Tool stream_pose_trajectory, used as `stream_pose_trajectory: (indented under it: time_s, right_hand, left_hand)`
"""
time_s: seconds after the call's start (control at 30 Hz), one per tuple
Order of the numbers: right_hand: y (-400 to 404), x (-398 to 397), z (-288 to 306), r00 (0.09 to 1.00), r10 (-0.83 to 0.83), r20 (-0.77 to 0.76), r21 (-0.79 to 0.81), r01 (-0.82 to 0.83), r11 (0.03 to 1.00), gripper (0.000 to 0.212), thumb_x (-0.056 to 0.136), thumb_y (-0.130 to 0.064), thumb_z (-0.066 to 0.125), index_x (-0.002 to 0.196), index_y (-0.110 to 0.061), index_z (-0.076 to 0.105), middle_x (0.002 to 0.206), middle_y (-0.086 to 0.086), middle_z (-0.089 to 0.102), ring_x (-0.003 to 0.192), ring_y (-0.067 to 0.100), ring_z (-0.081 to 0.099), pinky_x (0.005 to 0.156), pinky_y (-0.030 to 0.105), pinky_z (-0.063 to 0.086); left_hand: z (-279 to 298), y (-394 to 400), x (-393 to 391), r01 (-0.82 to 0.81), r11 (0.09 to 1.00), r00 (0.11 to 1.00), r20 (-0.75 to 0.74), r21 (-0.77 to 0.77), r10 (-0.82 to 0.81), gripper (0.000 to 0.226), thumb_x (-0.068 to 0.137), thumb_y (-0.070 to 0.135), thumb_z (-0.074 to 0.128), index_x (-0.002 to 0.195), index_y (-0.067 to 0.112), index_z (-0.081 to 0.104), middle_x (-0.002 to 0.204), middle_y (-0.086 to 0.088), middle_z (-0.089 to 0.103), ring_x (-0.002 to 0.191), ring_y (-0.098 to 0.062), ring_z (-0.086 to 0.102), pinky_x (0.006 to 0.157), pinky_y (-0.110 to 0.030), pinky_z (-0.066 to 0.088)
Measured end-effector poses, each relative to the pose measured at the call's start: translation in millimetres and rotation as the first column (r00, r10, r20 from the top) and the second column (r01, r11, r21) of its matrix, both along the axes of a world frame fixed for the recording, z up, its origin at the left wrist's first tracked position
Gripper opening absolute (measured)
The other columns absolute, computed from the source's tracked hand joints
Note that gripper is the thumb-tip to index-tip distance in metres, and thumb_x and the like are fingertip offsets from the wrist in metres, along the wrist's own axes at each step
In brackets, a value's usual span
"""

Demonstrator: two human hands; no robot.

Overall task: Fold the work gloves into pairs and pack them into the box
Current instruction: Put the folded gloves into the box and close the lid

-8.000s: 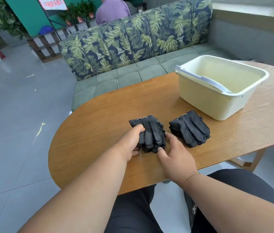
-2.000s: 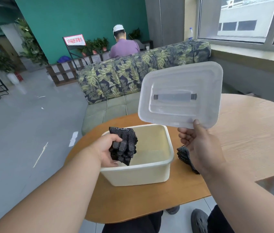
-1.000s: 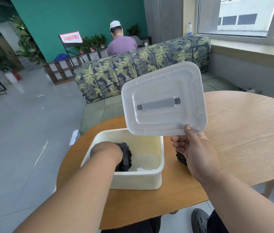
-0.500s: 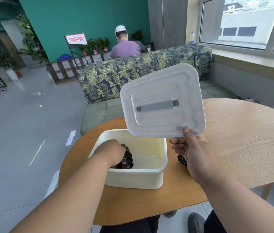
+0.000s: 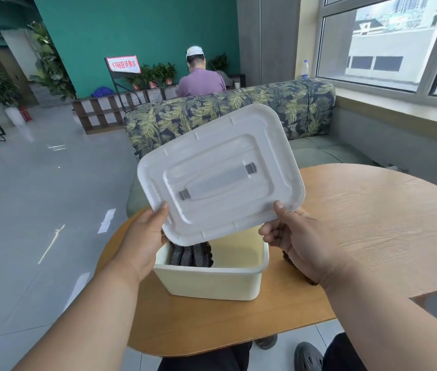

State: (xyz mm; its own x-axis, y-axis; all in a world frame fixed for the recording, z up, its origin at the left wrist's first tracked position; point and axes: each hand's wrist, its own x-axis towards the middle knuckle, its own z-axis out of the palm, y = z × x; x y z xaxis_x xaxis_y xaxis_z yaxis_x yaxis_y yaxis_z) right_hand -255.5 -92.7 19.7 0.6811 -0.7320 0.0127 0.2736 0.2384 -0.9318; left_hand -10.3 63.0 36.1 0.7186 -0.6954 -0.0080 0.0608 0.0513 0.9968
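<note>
Both hands, left hand (image 5: 142, 236) and right hand (image 5: 296, 243), are gripping the lid (image 5: 220, 175) above the box (image 5: 212, 282). One glove pair (image 5: 191, 254) is lying inside; another (image 5: 288, 259), probably folded, is waiting on the worktop (image 5: 372, 223) beside the box.

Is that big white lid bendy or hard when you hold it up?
Probably fairly stiff: the lid stays flat though the left hand and right hand pinch only its lower edge. It looks thin, so likely light, maybe slightly flexible.
</note>
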Motion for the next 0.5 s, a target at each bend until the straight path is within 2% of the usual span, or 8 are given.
stream_pose_trajectory:
  time_s: [0.07, 0.1, 0.17, 0.23, 0.3, 0.37, 0.43, 0.5]
  right_hand:
    - [-7.7, -6.2, 2.9, 1.000, -0.003, 0.008, -0.017, 0.003, 1.000, 0.036, 0.097, -0.044, 0.062, 0.118, -0.014, 0.065, 0.086, 0.017, 0.070, 0.071, 0.022, 0.063, 0.070, 0.034, 0.050]
    - [-14.5, -11.0, 1.2, 0.999, -0.046, 0.006, -0.015, 0.046, 0.999, 0.040, 0.095, -0.046, 0.064, 0.121, -0.016, 0.066, 0.087, 0.015, 0.070, 0.072, 0.021, 0.063, 0.070, 0.032, 0.049]
    - [-29.3, -24.4, -5.6, 0.962, -0.245, -0.121, -0.057, 0.240, 0.969, 0.042, 0.092, -0.044, 0.062, 0.125, -0.018, 0.068, 0.089, 0.010, 0.072, 0.075, 0.019, 0.063, 0.071, 0.032, 0.047]
    - [-44.6, -41.3, -23.3, 0.793, -0.472, -0.385, -0.276, 0.389, 0.879, 0.032, 0.098, -0.040, 0.060, 0.123, -0.022, 0.067, 0.101, 0.002, 0.073, 0.084, 0.015, 0.064, 0.072, 0.032, 0.048]
    - [-53.8, -54.9, -47.0, 0.615, -0.573, -0.542, -0.444, 0.369, 0.817, 0.033, 0.095, -0.041, 0.064, 0.124, -0.027, 0.064, 0.116, 0.003, 0.067, 0.094, 0.015, 0.064, 0.079, 0.037, 0.054]
    - [-58.2, -61.9, -72.4, 0.519, -0.562, -0.644, -0.458, 0.327, 0.827, 0.049, 0.088, -0.047, 0.068, 0.132, -0.027, 0.059, 0.114, 0.004, 0.065, 0.093, 0.019, 0.065, 0.083, 0.041, 0.057]
    - [-59.3, -65.6, -91.5, 0.442, -0.498, -0.746, -0.426, 0.258, 0.867, 0.073, 0.081, -0.058, 0.069, 0.143, -0.023, 0.051, 0.111, 0.004, 0.066, 0.093, 0.022, 0.066, 0.083, 0.041, 0.058]
    - [-59.3, -66.9, -101.6, 0.418, -0.424, -0.804, -0.358, 0.229, 0.905, 0.095, 0.075, -0.070, 0.068, 0.151, -0.020, 0.042, 0.130, 0.008, 0.064, 0.109, 0.027, 0.062, 0.091, 0.044, 0.056]
  left_hand:
    - [1.8, 0.1, 1.6, -0.100, 0.993, 0.992, -0.083, -0.060, 0.095, 0.029, 0.108, 0.035, 0.051, 0.124, 0.018, 0.069, 0.116, -0.001, 0.077, 0.109, -0.017, 0.073, 0.093, -0.036, 0.054]
    - [0.9, 0.5, 5.5, -0.188, 0.980, 0.978, -0.105, -0.062, 0.181, 0.027, 0.108, 0.037, 0.052, 0.120, 0.020, 0.069, 0.113, 0.000, 0.077, 0.104, -0.016, 0.073, 0.091, -0.035, 0.054]
    - [-0.4, 4.4, 14.1, -0.317, 0.947, 0.942, -0.129, -0.050, 0.309, 0.024, 0.106, 0.039, 0.055, 0.113, 0.021, 0.069, 0.109, 0.001, 0.077, 0.098, -0.018, 0.073, 0.090, -0.038, 0.055]
    - [-5.5, 10.0, 23.3, -0.390, 0.920, 0.908, -0.182, -0.046, 0.376, 0.025, 0.106, 0.037, 0.056, 0.118, 0.018, 0.069, 0.108, -0.002, 0.076, 0.095, -0.021, 0.073, 0.086, -0.040, 0.057]
    - [-11.8, 14.1, 30.6, -0.454, 0.890, 0.876, -0.196, -0.031, 0.440, 0.022, 0.107, 0.034, 0.055, 0.114, 0.018, 0.068, 0.102, 0.001, 0.073, 0.088, -0.019, 0.071, 0.075, -0.033, 0.056]
    - [-16.6, 15.3, 32.2, -0.491, 0.871, 0.856, -0.175, 0.017, 0.487, 0.021, 0.105, 0.034, 0.055, 0.109, 0.019, 0.067, 0.095, 0.006, 0.069, 0.085, -0.016, 0.068, 0.070, -0.028, 0.051]
    - [-23.6, 16.0, 32.3, -0.503, 0.860, 0.846, -0.157, 0.086, 0.510, 0.022, 0.104, 0.035, 0.055, 0.111, 0.017, 0.066, 0.092, 0.007, 0.066, 0.083, -0.016, 0.065, 0.075, -0.029, 0.051]
    - [-29.9, 16.9, 34.0, -0.496, 0.858, 0.845, -0.152, 0.134, 0.512, 0.023, 0.101, 0.039, 0.058, 0.105, 0.019, 0.068, 0.095, 0.004, 0.070, 0.085, -0.018, 0.067, 0.086, -0.036, 0.055]
